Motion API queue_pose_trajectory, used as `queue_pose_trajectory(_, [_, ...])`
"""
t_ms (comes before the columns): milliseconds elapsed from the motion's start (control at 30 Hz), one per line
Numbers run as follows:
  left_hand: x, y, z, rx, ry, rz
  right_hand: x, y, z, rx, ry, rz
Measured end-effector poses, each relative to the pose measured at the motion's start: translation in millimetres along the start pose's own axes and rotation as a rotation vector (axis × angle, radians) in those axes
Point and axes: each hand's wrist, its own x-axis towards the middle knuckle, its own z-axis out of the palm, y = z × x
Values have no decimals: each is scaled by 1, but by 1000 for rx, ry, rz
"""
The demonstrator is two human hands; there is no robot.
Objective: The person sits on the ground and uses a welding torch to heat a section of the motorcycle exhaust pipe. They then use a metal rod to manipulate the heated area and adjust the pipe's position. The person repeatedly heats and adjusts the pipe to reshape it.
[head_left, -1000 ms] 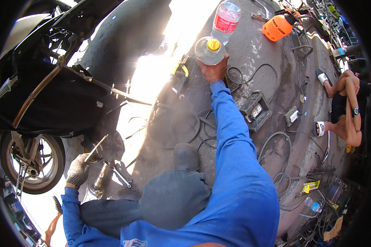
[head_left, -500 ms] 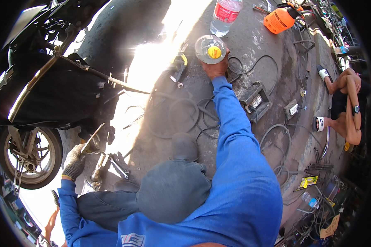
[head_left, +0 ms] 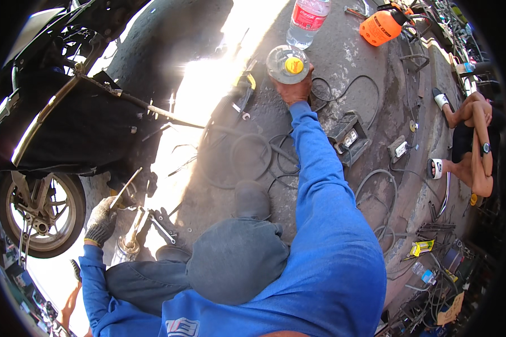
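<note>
At the far middle, my bare right hand (head_left: 298,89) is wrapped round a clear plastic bottle (head_left: 275,60) with a yellow cap (head_left: 294,65). The cap faces up toward me. Just beyond it stands a larger clear bottle (head_left: 303,35) with a red label and liquid inside. My left hand (head_left: 100,223), in a grey knitted glove, is closed on a thin straight rod (head_left: 127,186) that slants up to the right. A metal exhaust pipe (head_left: 130,241) is right of this hand, near several wrenches (head_left: 163,229) on the ground.
A motorcycle wheel (head_left: 66,219) and dark bodywork fill the left. An orange spray bottle (head_left: 381,27) stands at the far right. Cables, a socket box (head_left: 349,137) and pliers (head_left: 243,92) lie on the ground. Another person (head_left: 473,143) sits at the right, arms crossed.
The bottle's cap has shifted slightly away from me as my right hand moved a little. My left hand and the rod look still.
</note>
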Motion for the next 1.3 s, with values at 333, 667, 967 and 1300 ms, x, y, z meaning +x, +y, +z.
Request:
queue_pose_trajectory(333, [0,-2,3,-41,33,-1,6,4,7,132,24,66])
queue_pose_trajectory(667, [12,2,1,86,-66,-78,107,-21,-8,36,-331,168])
queue_pose_trajectory(967, [13,11,-3,-52,-16,-108,95,-10,-16,93,-264,244])
queue_pose_trajectory(1300, [11,15,-3,-94,20,-136,99,-8,-17,63,-256,288])
